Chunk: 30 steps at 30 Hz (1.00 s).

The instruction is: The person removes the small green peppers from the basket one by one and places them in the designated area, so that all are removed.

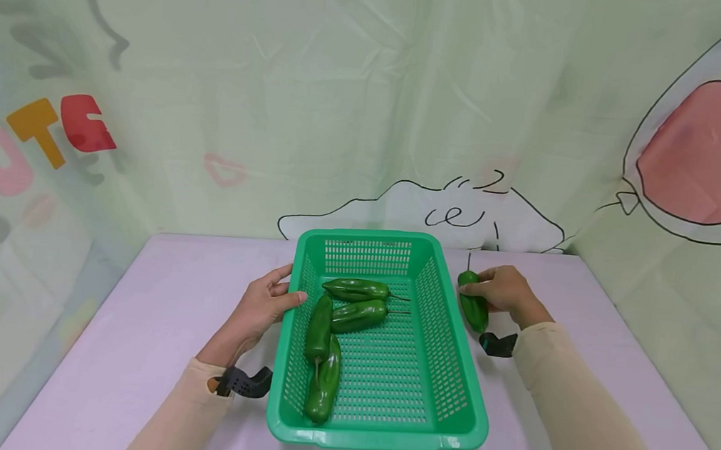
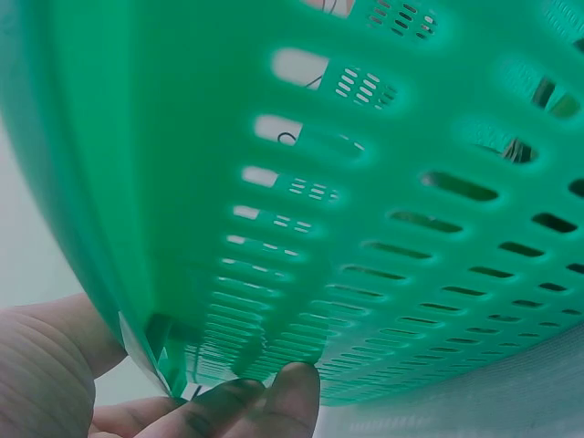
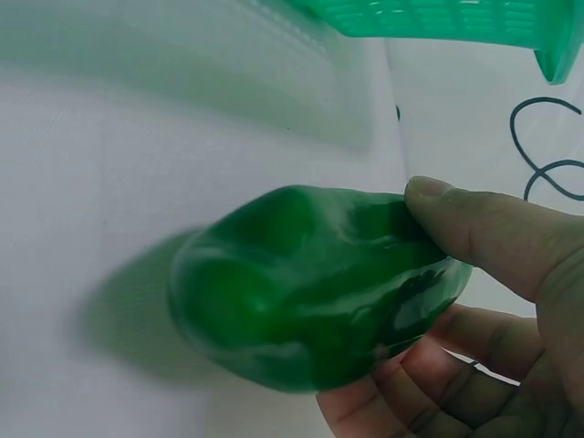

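Note:
A green plastic basket (image 1: 380, 440) with slotted walls stands on the table in the head view. My left hand (image 1: 266, 302) grips its left rim, thumb on top and fingers against the outer wall; the left wrist view shows those fingers (image 2: 294, 394) under the rim. Inside the basket lie several glossy green peppers, two side by side near the back (image 1: 355, 289) and two at the left side (image 1: 319, 328). To the right of the basket, my right hand (image 1: 503, 291) pinches another green pepper (image 3: 301, 292) between thumb and fingers, its stem pointing away from me.
The pale lilac table (image 1: 186, 310) extends on both sides of the basket. A light green curtain (image 1: 345, 109) with printed drawings hangs behind the table's far edge and at both sides. Dark bands (image 1: 246, 382) sit at both wrists.

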Available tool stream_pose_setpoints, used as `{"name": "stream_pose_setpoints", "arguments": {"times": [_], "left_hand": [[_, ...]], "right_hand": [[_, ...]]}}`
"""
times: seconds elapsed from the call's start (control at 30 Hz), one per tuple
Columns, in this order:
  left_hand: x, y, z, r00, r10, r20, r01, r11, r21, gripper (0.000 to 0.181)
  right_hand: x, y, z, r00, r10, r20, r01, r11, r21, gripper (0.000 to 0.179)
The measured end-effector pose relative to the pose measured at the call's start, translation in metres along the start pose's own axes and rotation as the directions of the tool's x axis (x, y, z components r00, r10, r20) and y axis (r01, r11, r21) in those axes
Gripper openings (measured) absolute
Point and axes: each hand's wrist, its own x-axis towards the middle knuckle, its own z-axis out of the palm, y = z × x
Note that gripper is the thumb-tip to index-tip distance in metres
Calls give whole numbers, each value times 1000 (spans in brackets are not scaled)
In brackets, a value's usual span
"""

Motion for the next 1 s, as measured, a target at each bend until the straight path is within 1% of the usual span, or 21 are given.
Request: {"name": "stream_pose_setpoints", "arguments": {"times": [0.4,0.77,1.0], "left_hand": [[1,-2,0,1000,5,0,-5,1000,5,73],[1,-2,-1,1000,12,9,-12,1000,1,73],[2,-3,-1,1000,11,13,-11,1000,1,73]], "right_hand": [[4,6,7,1000,2,5,-2,1000,-6,70],[4,2,11,999,-29,-18,27,994,-108,69],[2,1,11,1000,-28,-10,27,992,-123,72]]}}
